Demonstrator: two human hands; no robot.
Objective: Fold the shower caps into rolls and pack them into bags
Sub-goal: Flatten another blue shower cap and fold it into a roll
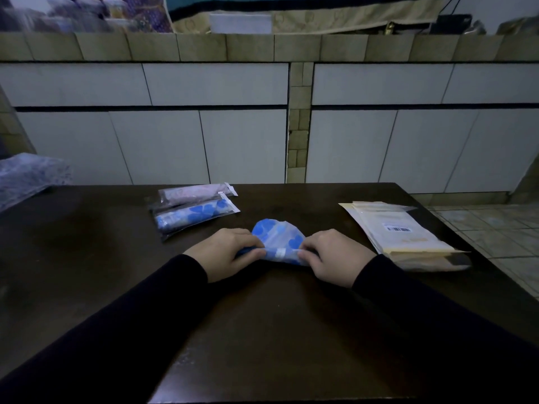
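Note:
A blue shower cap with darker blue spots (278, 239) lies on the dark table (87, 258), partly rolled along its near edge. My left hand (224, 252) pinches the roll's left end and my right hand (332, 255) pinches its right end. Behind and to the left lie two packed bags: a blue rolled cap in a clear bag (195, 215) and a pink rolled cap in a clear bag (195, 192). A stack of empty clear bags (399, 231) with a barcode label rests at the right.
A crumpled pale blue plastic sheet (26, 177) sits at the table's far left corner. White cabinet doors (204, 141) stand behind the table. Tiled floor (495, 228) shows past the right edge.

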